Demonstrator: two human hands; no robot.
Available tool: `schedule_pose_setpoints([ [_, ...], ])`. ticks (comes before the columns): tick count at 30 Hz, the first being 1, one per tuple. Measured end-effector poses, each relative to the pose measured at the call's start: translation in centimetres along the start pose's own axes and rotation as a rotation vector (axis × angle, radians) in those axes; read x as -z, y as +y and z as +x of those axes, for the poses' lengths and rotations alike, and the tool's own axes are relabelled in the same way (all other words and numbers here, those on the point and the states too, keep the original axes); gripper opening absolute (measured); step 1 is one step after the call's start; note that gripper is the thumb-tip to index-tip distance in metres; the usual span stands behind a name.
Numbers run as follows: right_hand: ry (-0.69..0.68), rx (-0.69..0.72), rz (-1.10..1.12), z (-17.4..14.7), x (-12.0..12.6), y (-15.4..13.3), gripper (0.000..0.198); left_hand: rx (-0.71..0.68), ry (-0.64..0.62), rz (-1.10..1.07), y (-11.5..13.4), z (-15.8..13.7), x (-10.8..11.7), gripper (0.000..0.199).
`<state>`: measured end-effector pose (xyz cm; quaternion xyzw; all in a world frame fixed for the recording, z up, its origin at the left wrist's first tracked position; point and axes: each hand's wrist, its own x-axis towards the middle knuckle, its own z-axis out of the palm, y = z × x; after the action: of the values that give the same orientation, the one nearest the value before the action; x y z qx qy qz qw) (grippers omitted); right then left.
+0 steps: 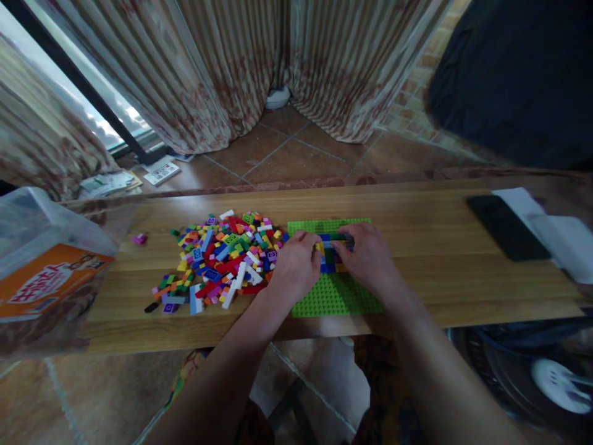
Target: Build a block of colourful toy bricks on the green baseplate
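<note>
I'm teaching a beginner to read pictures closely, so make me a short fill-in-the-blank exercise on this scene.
1. The left hand and right hand are at some joined bricks on a baseplate coloured ____.
2. Seen from the person's side, the heap of loose bricks lies to the ____ of the baseplate.
3. The clear container bears a label whose background is ____.

Missing words: green; left; orange.

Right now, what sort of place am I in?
Most likely a room in a home: patterned striped curtains hang down to brown floor tiles, and a heap of toy building bricks lies on a wood-grain tabletop.
</note>
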<state>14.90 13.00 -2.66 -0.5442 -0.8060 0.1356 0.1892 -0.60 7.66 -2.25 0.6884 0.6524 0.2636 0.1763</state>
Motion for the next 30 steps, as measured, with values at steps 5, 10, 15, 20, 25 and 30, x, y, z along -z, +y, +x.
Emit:
schedule_pose_setpoints([
  [5,0.001,0.005,-0.003,-0.01,-0.03,0.09,0.024,-0.007,0.003,0.010,0.10,-0.06,0.03,0.020],
  [10,0.019,0.038,-0.012,-0.07,-0.11,0.11,0.021,-0.009,-0.001,0.011,0.08,-0.08,-0.02,0.021],
  [15,0.009,0.038,-0.029,-0.02,-0.07,0.02,0.023,0.000,-0.016,0.001,0.06,-0.13,-0.06,0.021],
  [20,-0.001,0.029,-0.030,0.06,0.01,0.13,0.022,-0.041,-0.072,0.007,0.13,-0.63,0.13,0.042],
  [25,-0.023,0.025,-0.015,0.14,0.16,0.19,0.024,-0.099,-0.120,0.036,0.12,-0.97,0.24,0.058],
  [30,-0.008,0.029,-0.045,0.08,0.09,0.29,0.027,-0.064,-0.113,0.003,0.03,-0.90,-0.15,0.049],
])
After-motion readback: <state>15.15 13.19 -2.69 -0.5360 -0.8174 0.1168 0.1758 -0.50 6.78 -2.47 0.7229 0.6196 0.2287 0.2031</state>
